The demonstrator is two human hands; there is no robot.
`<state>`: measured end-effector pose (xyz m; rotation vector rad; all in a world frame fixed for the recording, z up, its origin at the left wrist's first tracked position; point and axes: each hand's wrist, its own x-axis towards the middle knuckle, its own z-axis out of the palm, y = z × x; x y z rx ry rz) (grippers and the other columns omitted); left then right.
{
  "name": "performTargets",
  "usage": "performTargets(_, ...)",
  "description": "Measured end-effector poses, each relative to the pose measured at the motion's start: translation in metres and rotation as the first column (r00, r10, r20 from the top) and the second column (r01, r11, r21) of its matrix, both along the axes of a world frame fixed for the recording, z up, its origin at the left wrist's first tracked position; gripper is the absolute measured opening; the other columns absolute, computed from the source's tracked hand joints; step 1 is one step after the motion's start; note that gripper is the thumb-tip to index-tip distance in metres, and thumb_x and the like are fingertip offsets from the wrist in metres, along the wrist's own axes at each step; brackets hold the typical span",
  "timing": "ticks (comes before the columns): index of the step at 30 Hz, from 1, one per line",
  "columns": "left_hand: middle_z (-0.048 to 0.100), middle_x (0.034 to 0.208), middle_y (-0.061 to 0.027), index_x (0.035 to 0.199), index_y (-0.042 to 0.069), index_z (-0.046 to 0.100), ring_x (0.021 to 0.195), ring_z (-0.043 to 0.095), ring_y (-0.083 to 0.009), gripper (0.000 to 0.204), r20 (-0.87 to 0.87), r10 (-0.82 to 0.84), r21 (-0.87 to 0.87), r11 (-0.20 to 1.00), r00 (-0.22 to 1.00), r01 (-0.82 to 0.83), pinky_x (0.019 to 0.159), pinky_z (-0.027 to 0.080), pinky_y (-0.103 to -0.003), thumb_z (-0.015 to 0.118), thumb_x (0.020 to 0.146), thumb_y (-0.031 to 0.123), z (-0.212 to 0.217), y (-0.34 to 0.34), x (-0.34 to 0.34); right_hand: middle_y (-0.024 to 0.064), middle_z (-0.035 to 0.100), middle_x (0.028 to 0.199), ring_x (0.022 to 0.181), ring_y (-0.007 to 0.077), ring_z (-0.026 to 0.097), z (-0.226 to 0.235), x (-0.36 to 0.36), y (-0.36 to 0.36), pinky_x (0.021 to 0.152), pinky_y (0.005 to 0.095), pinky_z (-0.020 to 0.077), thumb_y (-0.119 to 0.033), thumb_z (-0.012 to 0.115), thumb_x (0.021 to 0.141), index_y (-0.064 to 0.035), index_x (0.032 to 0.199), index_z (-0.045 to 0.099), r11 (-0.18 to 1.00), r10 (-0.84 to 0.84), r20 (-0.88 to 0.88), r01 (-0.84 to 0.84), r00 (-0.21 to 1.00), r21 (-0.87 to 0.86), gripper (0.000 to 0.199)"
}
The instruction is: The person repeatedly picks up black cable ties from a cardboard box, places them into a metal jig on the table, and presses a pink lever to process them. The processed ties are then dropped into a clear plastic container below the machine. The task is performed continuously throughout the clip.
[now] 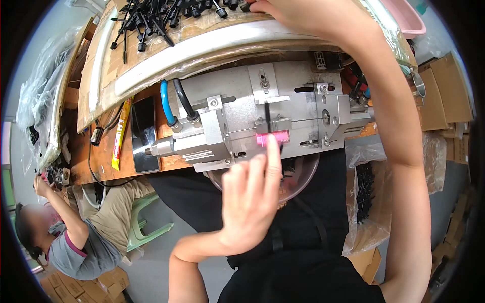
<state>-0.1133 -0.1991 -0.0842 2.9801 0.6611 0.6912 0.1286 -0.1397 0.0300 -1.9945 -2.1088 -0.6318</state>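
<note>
1. Metal fixture (237,106): heavy, rigid by the look of it.
2. Black stemmed parts (151,22): heaped on cardboard (202,31); likely light, stems bendy. Grip at thick caps.
3. Left hand (250,202): index out, tip on pink block; other fingers half-curled, no visible pinch.
4. Right hand (290,12): at heap's edge, fingertips cropped; can't tell grip.
5. Pink block (284,136): on fixture, probably stiff, light; hold by its 2 ends.
</note>
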Motion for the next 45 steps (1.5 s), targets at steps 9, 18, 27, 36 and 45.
performTargets(9, 0.049, 0.093, -0.0073, 0.14, -0.004, 0.046, 0.083, 0.049, -0.022, 0.065, -0.087, -0.006, -0.097, 0.995, 0.996, -0.002, 0.073, 0.043, -0.033, 0.062, 0.078, 0.004, -0.013, -0.009, 0.017, 0.0097, 0.071, 0.091, 0.074, 0.0161, 0.067, -0.008, 0.008, -0.073, 0.057, 0.0266, 0.051, -0.001, 0.067, 0.085, 0.0011, 0.101, 0.066, 0.909, 0.325, -0.701, -0.006, 0.634, 0.417, 0.016)
performTargets(18, 0.06, 0.096, -0.0063, 0.119, 0.001, 0.063, 0.084, 0.052, -0.0213, 0.038, 0.265, -0.033, 0.245, 0.969, 0.964, -0.034, 0.081, 0.045, -0.034, 0.068, 0.081, -0.001, 0.068, 0.111, 0.078, 0.0162, 0.064, 0.083, 0.069, 0.0273, 0.062, -0.126, -0.102, -0.154, 0.059, 0.0338, 0.0511, 0.018, 0.071, 0.069, 0.0084, 0.113, 0.06, 0.951, 0.251, -0.743, -0.017, 0.62, 0.308, 0.047)
performTargets(27, 0.064, 0.081, -0.0134, 0.09, -0.001, 0.065, 0.082, 0.061, -0.0301, 0.016, 0.282, -0.189, 0.045, 0.982, 0.941, 0.183, 0.076, 0.048, -0.037, 0.072, 0.076, -0.001, 0.089, 0.161, 0.104, 0.0104, 0.061, 0.076, 0.06, 0.0189, 0.057, -0.153, -0.113, -0.144, 0.053, 0.0325, 0.0469, 0.012, 0.068, 0.072, 0.0088, 0.132, 0.053, 0.985, 0.133, -0.699, -0.015, 0.703, 0.173, 0.062)
performTargets(36, 0.061, 0.08, -0.0032, 0.093, 0.001, 0.066, 0.074, 0.053, -0.0082, 0.014, 0.344, 0.038, -0.468, 0.873, 0.938, 0.137, 0.07, 0.044, -0.021, 0.07, 0.081, -0.002, 0.132, 0.129, 0.061, 0.0094, 0.064, 0.074, 0.058, 0.0185, 0.059, -0.158, -0.117, -0.148, 0.054, 0.0314, 0.048, 0.013, 0.07, 0.07, 0.0071, 0.13, 0.057, 0.975, 0.122, -0.703, 0.048, 0.7, 0.217, 0.062)
performTargets(45, 0.061, 0.099, -0.005, 0.126, -0.002, 0.057, 0.082, 0.05, -0.0142, 0.055, 0.393, -0.08, -0.199, 0.965, 0.916, 0.17, 0.075, 0.044, -0.026, 0.072, 0.074, -0.006, 0.069, 0.077, 0.011, 0.0089, 0.061, 0.078, 0.063, 0.0216, 0.061, -0.151, -0.108, -0.149, 0.055, 0.0331, 0.0491, 0.003, 0.073, 0.073, 0.0011, 0.134, 0.056, 0.996, 0.056, -0.693, 0.009, 0.719, 0.09, 0.064)
